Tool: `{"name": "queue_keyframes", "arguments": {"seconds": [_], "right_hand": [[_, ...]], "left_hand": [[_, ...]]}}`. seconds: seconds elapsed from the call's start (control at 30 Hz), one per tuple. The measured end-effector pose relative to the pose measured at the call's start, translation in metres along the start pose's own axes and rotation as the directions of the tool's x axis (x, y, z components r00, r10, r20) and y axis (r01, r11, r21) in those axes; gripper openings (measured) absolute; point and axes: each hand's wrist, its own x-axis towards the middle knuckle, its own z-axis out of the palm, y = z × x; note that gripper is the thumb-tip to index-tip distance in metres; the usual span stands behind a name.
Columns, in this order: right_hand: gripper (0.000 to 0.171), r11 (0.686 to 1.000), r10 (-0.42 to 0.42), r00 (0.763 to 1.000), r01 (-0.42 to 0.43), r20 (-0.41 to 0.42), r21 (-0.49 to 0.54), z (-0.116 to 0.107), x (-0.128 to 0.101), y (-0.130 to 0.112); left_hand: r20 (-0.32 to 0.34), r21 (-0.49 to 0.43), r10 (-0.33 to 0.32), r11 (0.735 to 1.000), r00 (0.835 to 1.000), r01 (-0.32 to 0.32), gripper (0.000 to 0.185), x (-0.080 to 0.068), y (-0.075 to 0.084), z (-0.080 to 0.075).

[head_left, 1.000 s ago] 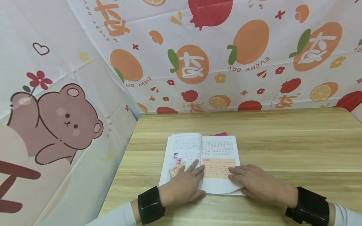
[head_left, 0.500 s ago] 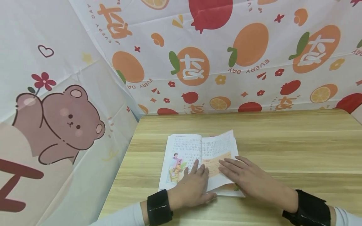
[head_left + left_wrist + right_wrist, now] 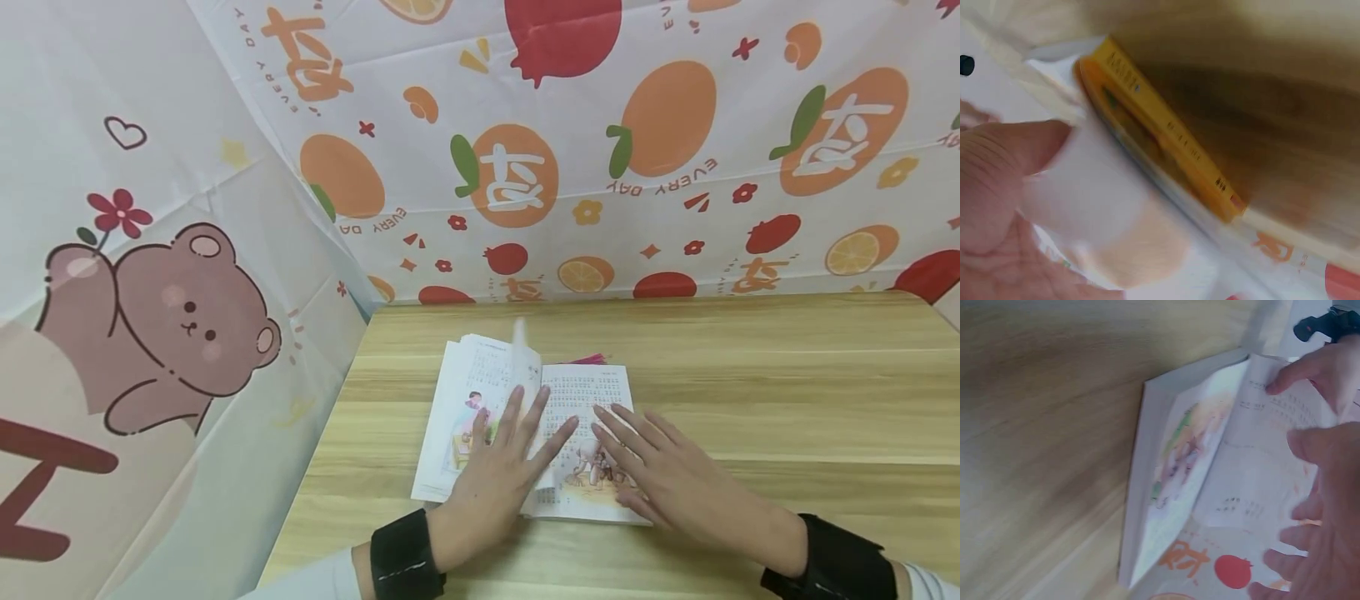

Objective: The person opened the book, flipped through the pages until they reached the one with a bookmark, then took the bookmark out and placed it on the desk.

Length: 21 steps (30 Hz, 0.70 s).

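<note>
An open picture book [image 3: 581, 392] with printed text and colour drawings lies on the wooden table [image 3: 750, 392]. My left hand [image 3: 502, 462] lies flat across the book's middle, fingers spread and straight, over a page that is flipping leftward. My right hand [image 3: 652, 467] rests flat on the right-hand page, fingers straight. In the left wrist view the book's yellow spine [image 3: 1166, 140] shows beside my left hand's thumb [image 3: 1010, 156], blurred. The right wrist view shows the book's pages [image 3: 1210, 469] lifted at an angle, with my right hand's fingers [image 3: 1329, 506] above them.
Fruit-printed cloth [image 3: 600, 142] hangs behind the table and bear-printed cloth [image 3: 150, 317] at the left. A pink item [image 3: 588, 359] peeks out behind the book's far edge. Bare wood extends to the right of the book.
A page has lifted from the right side and swung over to the left. My left hand moved up onto the book's middle. My right hand now lies on a newly shown page.
</note>
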Motion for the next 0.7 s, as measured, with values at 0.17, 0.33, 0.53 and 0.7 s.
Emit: {"name": "queue_keyframes", "arguments": {"seconds": [0.17,0.33,0.53,0.7], "right_hand": [[0.066,0.995,0.02,0.979,-0.038,0.202,0.088,0.001,-0.006,-0.003],[0.067,0.988,-0.008,0.949,-0.04,0.315,0.146,0.005,-0.009,-0.005],[0.064,0.991,-0.001,0.949,-0.042,0.316,0.127,0.009,-0.01,0.0],[0.066,0.987,0.002,0.951,-0.053,0.308,0.154,0.012,-0.009,0.003]], "left_hand": [[0.011,0.263,0.082,0.961,0.997,-0.082,0.066,-0.001,-0.008,-0.002],[0.161,0.091,0.08,0.991,0.984,-0.096,0.046,-0.004,-0.011,-0.001],[0.297,-0.107,0.048,0.994,0.954,-0.017,0.046,-0.004,-0.015,-0.002],[0.347,-0.166,0.027,0.986,0.938,0.034,0.048,-0.001,-0.017,-0.004]]}}
